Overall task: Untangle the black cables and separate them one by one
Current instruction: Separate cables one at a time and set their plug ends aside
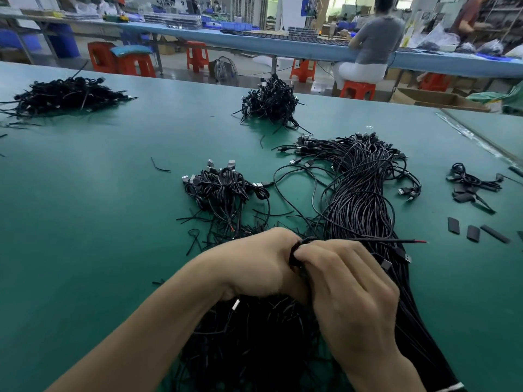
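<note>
Two bare hands meet low over a green worktop. The right hand has its fingers curled tight, pinching a small coiled black cable. The left hand grips the same coil, its fingers mostly hidden. A long cable bundle lies just beyond, with a pile of coiled cables to its left.

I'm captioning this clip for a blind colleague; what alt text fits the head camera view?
A person's left hand and right hand meet over a green table, holding a coil of black cable between them, its red-tipped end pointing right. A long cable bundle lies to the right; smaller cable piles sit farther back.
</note>
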### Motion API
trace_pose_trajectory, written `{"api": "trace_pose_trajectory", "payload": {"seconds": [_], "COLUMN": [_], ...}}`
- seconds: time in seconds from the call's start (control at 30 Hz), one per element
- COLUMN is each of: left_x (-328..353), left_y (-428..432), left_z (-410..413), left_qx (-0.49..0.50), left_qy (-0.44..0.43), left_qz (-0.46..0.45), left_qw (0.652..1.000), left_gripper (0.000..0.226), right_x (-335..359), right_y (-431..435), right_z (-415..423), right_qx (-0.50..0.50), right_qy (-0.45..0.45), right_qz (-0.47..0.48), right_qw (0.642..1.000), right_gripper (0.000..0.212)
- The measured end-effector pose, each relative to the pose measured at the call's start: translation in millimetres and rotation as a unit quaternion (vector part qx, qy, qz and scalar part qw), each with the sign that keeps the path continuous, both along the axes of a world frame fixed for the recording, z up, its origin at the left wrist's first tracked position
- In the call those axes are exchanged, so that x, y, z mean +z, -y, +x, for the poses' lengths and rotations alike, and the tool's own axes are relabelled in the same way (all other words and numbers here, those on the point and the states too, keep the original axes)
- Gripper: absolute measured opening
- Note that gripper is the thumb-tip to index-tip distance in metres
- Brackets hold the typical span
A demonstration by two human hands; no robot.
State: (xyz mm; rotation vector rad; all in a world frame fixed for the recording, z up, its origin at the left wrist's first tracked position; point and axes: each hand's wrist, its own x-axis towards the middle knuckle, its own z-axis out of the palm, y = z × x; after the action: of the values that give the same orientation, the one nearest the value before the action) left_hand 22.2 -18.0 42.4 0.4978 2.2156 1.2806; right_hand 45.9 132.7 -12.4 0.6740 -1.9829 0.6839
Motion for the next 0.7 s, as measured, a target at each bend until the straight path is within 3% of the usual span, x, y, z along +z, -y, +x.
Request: {"api": "trace_pose_trajectory", "payload": {"seconds": [0.1,0.2,0.3,0.33,0.4,0.47,0.57,0.7], "left_x": [3,5,5,5,3,3,5,2], "left_y": [-3,-6,-9,-10,-11,-10,-10,-15], "left_z": [1,3,3,3,3,4,5,7], "left_qx": [0.012,0.023,0.053,0.066,0.084,0.082,0.057,0.074], "left_qy": [0.054,0.132,0.191,0.198,0.18,0.146,0.089,-0.037], "left_qz": [0.062,0.136,0.209,0.23,0.248,0.243,0.233,0.132], "left_qw": [0.997,0.982,0.958,0.95,0.948,0.955,0.967,0.988], "left_gripper": [0.007,0.018,0.021,0.017,0.004,0.016,0.015,0.019], "right_x": [0,14,35,36,17,6,12,13], "right_y": [-5,3,22,20,1,-13,-5,-2], "right_z": [-1,-4,5,0,-2,3,0,1], "right_qx": [-0.022,-0.02,0.204,0.195,0.072,-0.005,0.022,0.072], "right_qy": [0.006,0.041,0.067,0.081,0.088,0.107,0.15,0.207], "right_qz": [-0.01,-0.027,-0.142,-0.144,-0.122,-0.156,-0.235,-0.324], "right_qw": [1.0,0.999,0.966,0.967,0.986,0.982,0.96,0.92], "right_gripper": [0.008,0.011,0.05,0.048,0.017,0.011,0.023,0.024]}}
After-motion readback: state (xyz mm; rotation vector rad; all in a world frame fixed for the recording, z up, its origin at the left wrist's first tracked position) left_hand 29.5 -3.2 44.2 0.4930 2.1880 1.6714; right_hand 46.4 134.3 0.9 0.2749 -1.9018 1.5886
